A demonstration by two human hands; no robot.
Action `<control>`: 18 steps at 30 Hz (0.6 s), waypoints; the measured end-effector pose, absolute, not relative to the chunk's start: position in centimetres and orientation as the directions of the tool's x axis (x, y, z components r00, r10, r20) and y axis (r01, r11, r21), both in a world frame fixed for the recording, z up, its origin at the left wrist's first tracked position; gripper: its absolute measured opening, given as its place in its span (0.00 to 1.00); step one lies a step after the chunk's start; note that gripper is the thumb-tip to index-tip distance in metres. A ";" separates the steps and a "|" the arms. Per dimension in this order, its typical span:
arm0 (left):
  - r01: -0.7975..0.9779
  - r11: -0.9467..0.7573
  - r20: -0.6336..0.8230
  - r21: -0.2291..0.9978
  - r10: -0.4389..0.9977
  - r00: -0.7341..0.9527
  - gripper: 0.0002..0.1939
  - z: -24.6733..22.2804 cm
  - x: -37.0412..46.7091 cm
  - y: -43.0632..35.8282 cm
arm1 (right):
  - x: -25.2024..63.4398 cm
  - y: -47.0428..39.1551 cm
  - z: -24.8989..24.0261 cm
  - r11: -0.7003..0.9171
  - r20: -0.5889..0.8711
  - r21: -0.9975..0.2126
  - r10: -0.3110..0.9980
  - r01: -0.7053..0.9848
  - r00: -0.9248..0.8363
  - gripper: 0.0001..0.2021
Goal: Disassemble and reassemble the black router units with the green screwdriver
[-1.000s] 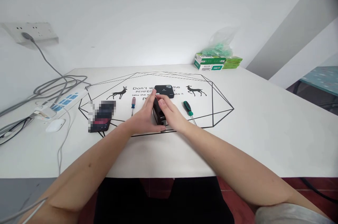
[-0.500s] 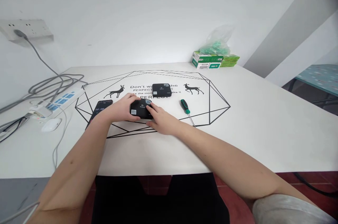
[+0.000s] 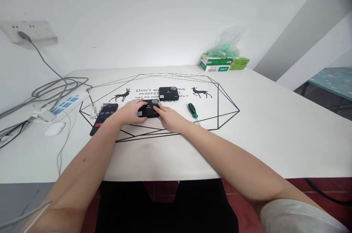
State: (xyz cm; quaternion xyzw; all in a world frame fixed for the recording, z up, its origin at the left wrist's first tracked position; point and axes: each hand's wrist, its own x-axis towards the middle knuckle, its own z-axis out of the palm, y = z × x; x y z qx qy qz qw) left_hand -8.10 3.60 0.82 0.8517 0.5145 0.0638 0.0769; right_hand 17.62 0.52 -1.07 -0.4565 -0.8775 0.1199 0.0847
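Note:
Between my hands a flat black set-top box [image 3: 149, 110] lies on the table, with a QR label and a sticker on its top. My left hand [image 3: 134, 111] grips its left side, thumb at the near edge and fingers at the far edge. My right hand [image 3: 169, 116] holds its right side, fingertips over the top and edge. Just beyond, to the right, sits a second black box [image 3: 168, 94] of the same look, close to the first one's far right corner. A screwdriver [image 3: 193, 110] with a green and black handle rests to the right of my right hand.
A phone [image 3: 103, 118] showing a timer lies left of my left hand. Further left are a power strip [image 3: 66, 104], a white earbud case [image 3: 55, 129] and coiled grey cables [image 3: 52, 85]. Green and white boxes [image 3: 216, 62] under a plastic bag [image 3: 227, 44] stand at the back right.
Both hands have pushed the nearer black box away from me and slightly right, towards the second box. More of the phone now shows.

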 end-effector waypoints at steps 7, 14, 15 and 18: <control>0.902 -0.432 0.182 0.003 0.887 0.425 0.27 -0.2 -6.1 4.4 | 16.8 2.3 -1.5 0.453 0.158 -0.255 0.891 0.854 -0.425 0.28; 0.970 -0.232 0.208 -0.078 0.947 0.244 0.19 -0.4 -3.9 5.2 | 16.2 1.0 -0.8 0.409 0.112 -0.187 0.912 0.893 -0.394 0.20; 0.976 -0.202 0.222 -0.084 0.951 0.216 0.18 -0.4 -3.9 5.3 | 16.0 0.8 -0.7 0.412 0.104 -0.179 0.911 0.894 -0.399 0.20; 0.985 -0.143 0.236 -0.094 0.958 0.162 0.14 -0.3 -3.8 5.3 | 15.8 0.5 -0.6 0.420 0.086 -0.158 0.907 0.894 -0.411 0.20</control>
